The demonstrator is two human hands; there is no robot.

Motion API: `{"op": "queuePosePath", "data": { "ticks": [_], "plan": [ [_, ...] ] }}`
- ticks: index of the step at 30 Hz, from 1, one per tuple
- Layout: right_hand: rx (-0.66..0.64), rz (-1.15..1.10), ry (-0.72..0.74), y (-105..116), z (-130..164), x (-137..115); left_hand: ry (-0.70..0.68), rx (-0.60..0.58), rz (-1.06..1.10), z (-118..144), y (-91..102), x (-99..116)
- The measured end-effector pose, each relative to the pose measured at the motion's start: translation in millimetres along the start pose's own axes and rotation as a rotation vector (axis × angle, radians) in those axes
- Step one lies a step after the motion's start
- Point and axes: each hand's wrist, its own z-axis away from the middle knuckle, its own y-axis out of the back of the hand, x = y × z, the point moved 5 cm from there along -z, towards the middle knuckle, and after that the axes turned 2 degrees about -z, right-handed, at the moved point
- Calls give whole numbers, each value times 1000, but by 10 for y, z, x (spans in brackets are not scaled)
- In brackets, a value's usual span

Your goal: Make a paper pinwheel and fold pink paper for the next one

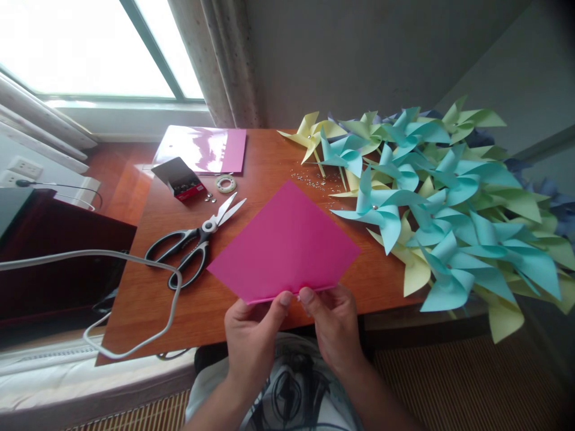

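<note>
Pink sheet (285, 245) is held above the near side of the table (386, 287), its folded or rolled edge pinched by left hand (254, 335) and right hand (339, 326); even thumb pressure should, in my judgement, keep that edge straight. Beyond, the red box (179, 179) bears pale print, unreadable; scissors (209, 226) show no legible brand

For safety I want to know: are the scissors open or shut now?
Slightly open: the scissors show a gap between their two blades, and the tips stand apart.
</note>
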Motion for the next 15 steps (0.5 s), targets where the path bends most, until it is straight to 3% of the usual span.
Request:
{"op": "queuePosePath", "data": {
  "ticks": [15],
  "plan": [
    [23, -20, 35, 18, -5, 49, 31, -8, 131, 8, -36, -5]
  ]
}}
